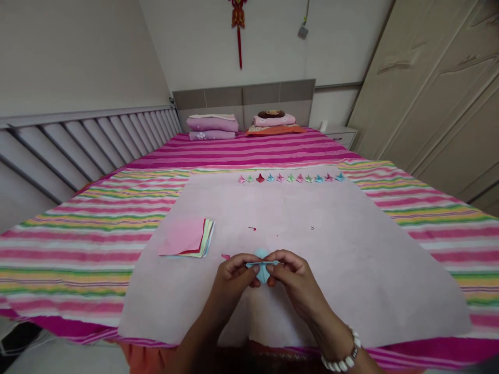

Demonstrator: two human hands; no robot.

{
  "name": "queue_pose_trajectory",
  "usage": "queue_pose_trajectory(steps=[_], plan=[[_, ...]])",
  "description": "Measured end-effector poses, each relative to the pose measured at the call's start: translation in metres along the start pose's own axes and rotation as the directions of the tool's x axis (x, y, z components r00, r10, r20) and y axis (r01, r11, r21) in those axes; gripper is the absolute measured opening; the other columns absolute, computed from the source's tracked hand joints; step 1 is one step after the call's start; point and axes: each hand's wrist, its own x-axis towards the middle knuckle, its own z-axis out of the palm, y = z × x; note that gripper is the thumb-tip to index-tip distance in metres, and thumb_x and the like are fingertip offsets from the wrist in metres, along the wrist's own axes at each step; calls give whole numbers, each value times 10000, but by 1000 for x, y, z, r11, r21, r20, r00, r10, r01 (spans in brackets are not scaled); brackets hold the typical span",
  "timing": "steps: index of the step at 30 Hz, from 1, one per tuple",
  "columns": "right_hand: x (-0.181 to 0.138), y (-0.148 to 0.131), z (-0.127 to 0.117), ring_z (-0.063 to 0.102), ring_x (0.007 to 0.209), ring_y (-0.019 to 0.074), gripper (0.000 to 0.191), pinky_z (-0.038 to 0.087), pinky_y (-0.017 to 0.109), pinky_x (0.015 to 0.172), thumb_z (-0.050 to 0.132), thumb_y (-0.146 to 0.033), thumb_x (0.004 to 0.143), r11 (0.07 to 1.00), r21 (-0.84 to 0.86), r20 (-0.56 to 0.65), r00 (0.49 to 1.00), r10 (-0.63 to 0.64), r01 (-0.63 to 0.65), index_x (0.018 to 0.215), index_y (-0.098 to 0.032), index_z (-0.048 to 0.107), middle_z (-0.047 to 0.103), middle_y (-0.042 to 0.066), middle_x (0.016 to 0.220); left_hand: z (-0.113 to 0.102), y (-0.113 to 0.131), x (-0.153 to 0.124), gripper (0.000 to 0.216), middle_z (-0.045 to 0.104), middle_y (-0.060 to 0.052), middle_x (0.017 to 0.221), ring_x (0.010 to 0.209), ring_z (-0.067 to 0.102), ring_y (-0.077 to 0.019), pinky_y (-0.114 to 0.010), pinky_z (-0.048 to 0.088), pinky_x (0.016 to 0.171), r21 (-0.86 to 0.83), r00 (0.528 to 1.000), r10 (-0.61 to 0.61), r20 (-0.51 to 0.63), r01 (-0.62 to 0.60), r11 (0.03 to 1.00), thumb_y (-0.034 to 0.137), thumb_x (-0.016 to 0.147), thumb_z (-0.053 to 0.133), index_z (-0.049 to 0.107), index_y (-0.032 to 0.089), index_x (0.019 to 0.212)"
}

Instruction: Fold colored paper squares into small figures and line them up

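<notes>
A folded piece of light blue paper (263, 272) is pinched between both hands, just above the white sheet near its front edge. My left hand (236, 272) grips its left side between thumb and fingers. On the right side, my right hand (290, 272) holds it the same way, with a bracelet of pale beads (345, 358) on that wrist. Both thumbs press close to the paper's middle, and the fingers hide part of its back. Beside the left fingertips lies a small pink scrap (225, 256).
A large white sheet (351, 259) covers the striped bedding (70, 265). A stack of coloured square papers (183, 236) lies at left. Several small folded paper figures (290, 178) form a row along the far edge. A red-tipped pin (252, 228) rests mid-sheet.
</notes>
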Motion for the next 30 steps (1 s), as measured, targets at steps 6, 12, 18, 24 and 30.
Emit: queue_pose_trajectory(steps=[6,12,18,24,30], plan=[[0,0,-2,561,518,101,138,419,221,545,632,-109,671,999,21,29,999,-31,31,725,-201,719,638,-27,572,-6,-7,1,146,663,0,676,669,588,-118,-238,446,671,-65,997,24,77,-19,998,210,786,604,728,193,862],[0,2,-3,572,537,109,150,424,235,559,616,-106,690,998,-29,42,998,-51,52,749,-205,712,633,-25,630,-4,-2,1,253,636,-18,631,620,560,-126,-246,422,616,-64,998,13,60,-9,998,383,786,619,723,155,821],[-2,-2,-4,571,644,126,153,437,257,613,599,-142,732,988,-49,136,981,-135,143,798,-213,717,620,0,783,-1,0,2,178,556,36,541,529,461,-89,-205,355,522,82,998,17,-64,-12,997,298,655,755,698,164,757],[-1,0,-3,478,591,112,91,382,243,561,729,-244,710,978,-166,15,992,-128,129,795,-216,715,592,-20,668,-3,-2,1,133,578,28,592,562,463,-88,-202,375,552,176,992,102,-74,-88,980,278,689,729,704,177,772],[2,1,2,567,666,133,278,447,258,625,793,-251,643,991,-90,-42,994,-99,95,902,-229,695,639,-17,722,2,-2,2,202,659,8,695,613,540,-108,-215,432,583,128,993,88,-85,-77,989,275,659,747,687,185,830]])
